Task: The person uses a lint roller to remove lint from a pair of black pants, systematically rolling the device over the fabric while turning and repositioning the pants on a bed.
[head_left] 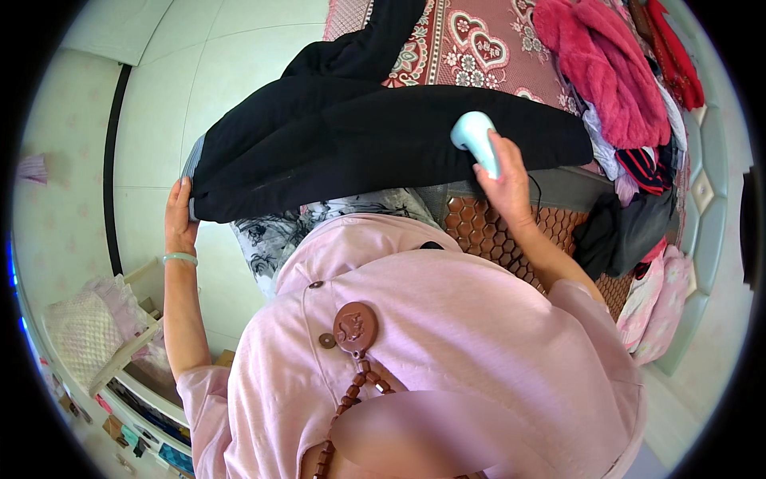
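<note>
Black trousers point(335, 140) lie stretched from left to right across my lap and the bed's edge, one leg running up toward the far side. At the left end, my left hand point(182, 215) grips the trousers by their grey-lined waistband point(191, 164), fingers closed on the edge. My right hand point(509, 182) is wrapped round the handle of a pale mint fabric shaver point(475, 128). Its round head is over the right part of the black cloth; whether it touches the cloth I cannot tell.
A patterned red bedspread point(479, 48) covers the bed beyond. Pink fleece point(614, 88) and other clothes are heaped at the right. Brown beaded matting point(475, 219) lies by my right arm, with a thin dark cord point(536, 190). A drawer unit point(148, 399) stands at the lower left.
</note>
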A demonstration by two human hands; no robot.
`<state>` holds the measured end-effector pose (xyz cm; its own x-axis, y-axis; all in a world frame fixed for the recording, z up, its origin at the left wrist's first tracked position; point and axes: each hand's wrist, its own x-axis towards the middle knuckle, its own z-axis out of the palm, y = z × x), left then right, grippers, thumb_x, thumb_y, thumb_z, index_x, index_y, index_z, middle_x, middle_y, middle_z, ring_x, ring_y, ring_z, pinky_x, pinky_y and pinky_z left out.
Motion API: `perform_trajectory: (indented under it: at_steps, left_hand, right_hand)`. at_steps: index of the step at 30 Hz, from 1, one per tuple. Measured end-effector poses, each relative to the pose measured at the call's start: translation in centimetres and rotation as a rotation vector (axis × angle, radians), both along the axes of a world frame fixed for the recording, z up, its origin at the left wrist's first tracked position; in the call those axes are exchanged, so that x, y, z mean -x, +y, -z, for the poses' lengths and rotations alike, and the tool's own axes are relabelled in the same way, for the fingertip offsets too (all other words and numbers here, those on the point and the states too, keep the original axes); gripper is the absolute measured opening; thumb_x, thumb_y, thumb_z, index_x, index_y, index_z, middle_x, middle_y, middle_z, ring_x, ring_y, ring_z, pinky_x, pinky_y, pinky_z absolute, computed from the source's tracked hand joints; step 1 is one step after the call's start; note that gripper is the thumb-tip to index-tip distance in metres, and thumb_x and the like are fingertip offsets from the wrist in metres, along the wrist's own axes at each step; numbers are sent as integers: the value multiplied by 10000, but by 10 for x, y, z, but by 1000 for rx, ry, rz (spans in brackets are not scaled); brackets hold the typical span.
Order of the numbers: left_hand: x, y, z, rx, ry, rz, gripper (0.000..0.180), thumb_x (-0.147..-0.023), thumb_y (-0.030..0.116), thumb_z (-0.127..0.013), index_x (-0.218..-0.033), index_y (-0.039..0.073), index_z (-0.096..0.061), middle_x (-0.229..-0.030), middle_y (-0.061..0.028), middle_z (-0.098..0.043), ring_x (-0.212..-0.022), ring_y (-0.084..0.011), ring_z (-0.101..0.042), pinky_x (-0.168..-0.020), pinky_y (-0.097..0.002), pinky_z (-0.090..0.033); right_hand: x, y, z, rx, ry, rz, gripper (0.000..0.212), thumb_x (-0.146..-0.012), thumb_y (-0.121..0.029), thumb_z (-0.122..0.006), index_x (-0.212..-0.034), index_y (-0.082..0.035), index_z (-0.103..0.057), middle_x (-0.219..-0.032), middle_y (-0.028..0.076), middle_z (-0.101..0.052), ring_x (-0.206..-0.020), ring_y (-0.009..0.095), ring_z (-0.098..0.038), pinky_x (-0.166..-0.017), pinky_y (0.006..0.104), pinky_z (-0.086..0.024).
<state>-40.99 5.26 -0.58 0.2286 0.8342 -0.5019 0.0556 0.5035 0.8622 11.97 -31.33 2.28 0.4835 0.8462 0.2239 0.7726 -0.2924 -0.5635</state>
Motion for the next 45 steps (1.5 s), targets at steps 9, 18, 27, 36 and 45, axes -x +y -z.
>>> perform_trajectory:
  at_steps: [9, 18, 27, 36, 45]
  left_hand:
    - [-8, -16, 4, 29, -124, 68, 370, -1019, 281, -681, -1291, 34, -639, -1135, -22, -717, -1024, -112, -673, -928, -272, -537]
    - [1, -66, 60, 38, -168, -2, 269, -1019, 276, -675, -1202, 79, -670, -1054, 29, -720, -925, -77, -648, -798, -234, -497]
    - [-24, -38, 68, -338, 196, -229, 309, -998, 288, -667, -1034, -18, -690, -863, -27, -647, -786, -121, -555, -716, -309, -469]
    - [-21, -28, 86, -542, 318, -245, 377, -988, 363, -663, -1031, -7, -715, -804, -89, -655, -767, -183, -585, -740, -348, -488]
    - [-28, -36, 92, -454, 192, -321, 362, -987, 347, -677, -1056, -4, -726, -878, -71, -691, -822, -166, -606, -767, -339, -494]
  right_hand:
    - [85, 64, -13, -157, 253, -201, 710, -782, -23, -809, -1448, -58, -566, -1360, 196, -590, -1212, 344, -616, -1028, 388, -495]
    - [101, 108, -49, -134, 193, -596, 710, -763, 2, -821, -1429, -80, -591, -1351, 188, -591, -1168, 348, -632, -972, 382, -518]
    - [154, 182, -69, 39, -117, -979, 706, -768, -80, -821, -1426, -206, -599, -1307, 154, -591, -1070, 366, -631, -915, 433, -526]
    - [117, 169, -88, 183, -151, -942, 718, -775, -47, -813, -1444, -172, -586, -1347, 163, -584, -1149, 382, -622, -958, 421, -523]
    - [151, 201, -71, 121, -160, -1046, 732, -755, -46, -821, -1440, -162, -590, -1308, 169, -602, -1106, 395, -632, -930, 434, -523]
